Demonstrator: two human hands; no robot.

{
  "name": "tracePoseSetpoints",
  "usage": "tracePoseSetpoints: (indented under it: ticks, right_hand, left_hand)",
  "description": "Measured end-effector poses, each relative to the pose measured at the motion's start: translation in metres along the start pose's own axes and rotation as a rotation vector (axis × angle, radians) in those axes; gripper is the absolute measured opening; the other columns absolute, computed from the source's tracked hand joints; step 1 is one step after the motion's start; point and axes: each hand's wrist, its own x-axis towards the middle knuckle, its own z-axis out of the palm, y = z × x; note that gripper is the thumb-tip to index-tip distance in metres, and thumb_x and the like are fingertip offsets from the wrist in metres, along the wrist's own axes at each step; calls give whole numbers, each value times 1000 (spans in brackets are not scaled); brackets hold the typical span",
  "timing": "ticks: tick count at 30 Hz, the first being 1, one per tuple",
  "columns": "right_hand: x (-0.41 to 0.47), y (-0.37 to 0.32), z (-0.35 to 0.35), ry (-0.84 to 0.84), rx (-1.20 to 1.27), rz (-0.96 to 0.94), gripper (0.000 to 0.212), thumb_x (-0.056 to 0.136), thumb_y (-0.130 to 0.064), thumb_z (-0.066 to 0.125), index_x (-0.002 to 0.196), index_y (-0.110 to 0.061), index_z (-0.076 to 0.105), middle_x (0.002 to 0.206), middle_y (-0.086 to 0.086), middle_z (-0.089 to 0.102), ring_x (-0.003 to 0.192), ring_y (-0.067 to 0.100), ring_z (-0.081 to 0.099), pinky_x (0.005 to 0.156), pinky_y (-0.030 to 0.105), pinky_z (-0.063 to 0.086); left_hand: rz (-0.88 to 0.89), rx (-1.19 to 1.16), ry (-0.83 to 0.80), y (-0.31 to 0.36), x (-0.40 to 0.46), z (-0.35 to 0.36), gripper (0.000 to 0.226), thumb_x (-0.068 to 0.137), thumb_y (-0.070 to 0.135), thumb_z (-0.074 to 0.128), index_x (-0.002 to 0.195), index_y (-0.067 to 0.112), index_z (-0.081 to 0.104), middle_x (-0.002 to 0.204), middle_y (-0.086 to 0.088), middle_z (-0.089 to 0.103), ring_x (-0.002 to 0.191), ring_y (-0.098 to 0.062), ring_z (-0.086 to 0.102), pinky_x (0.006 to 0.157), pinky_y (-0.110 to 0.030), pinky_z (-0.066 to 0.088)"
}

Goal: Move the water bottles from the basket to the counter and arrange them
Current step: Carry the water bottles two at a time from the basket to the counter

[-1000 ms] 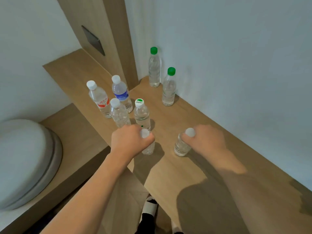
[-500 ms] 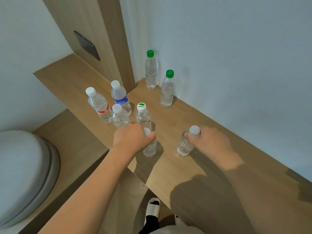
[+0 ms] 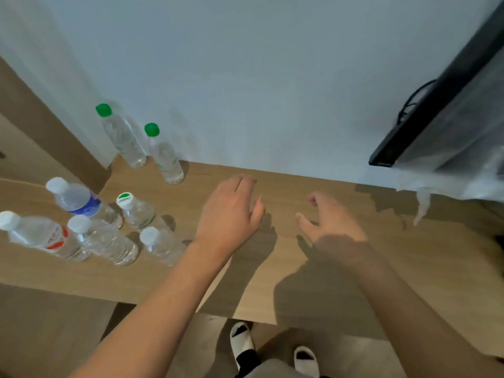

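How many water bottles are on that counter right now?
7: by the wall, the tall green-cap bottle and short green-cap bottle; at left, the blue-label bottle, red-label bottle, green-and-white-cap bottle, clear bottle and small bottle. The left hand could hide another.

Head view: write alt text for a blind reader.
Two bare hands, left and right, hover open and empty over a wooden counter. Seven water bottles stand at its left end, two with green caps near the wall.

bottles with green cap [image 3: 121, 135]: 2 | bottles with white cap [image 3: 105, 241]: 4 | bottle with green-and-white cap [image 3: 135, 210]: 1 | bottles on counter [image 3: 341, 282] in total: 7 | hands [image 3: 229, 214]: 2 | slippers [image 3: 241, 339]: 2
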Motion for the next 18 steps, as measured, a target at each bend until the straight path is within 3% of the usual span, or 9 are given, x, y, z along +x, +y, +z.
tracePoseSetpoints:
  ticks: [7, 13, 18]
  right_hand:
    - [-81, 95, -40, 154, 101, 278, 46, 98, -42, 51, 138, -22, 44, 137, -2, 52, 122, 19, 53, 101, 37, 44]
    - [-198, 202, -62, 314, 155, 502, 48, 95, -45, 53, 138, -24, 45, 133, -2, 56, 110, 20, 58, 94, 39, 50]
    - [-324, 291, -74, 417, 232, 685, 50, 95, -42, 53, 139, -20, 45, 136, 1, 54, 121, 21, 53, 100, 37, 45]
  left_hand:
    - [260, -73, -122, 109, 7, 39, 37, 92, 27, 56, 123, 7, 58, 113, -10, 64, 103, -30, 59, 82, -37, 48]
    - [528, -101, -216, 247, -30, 73, 36, 95, 32, 50, 125, 11, 56, 116, -7, 62, 104, -26, 58, 82, -36, 47]
    - [712, -124, -301, 376, -99, 96, 40, 97, 35, 45, 129, 13, 55, 120, -6, 60, 105, -23, 58, 86, -36, 50]
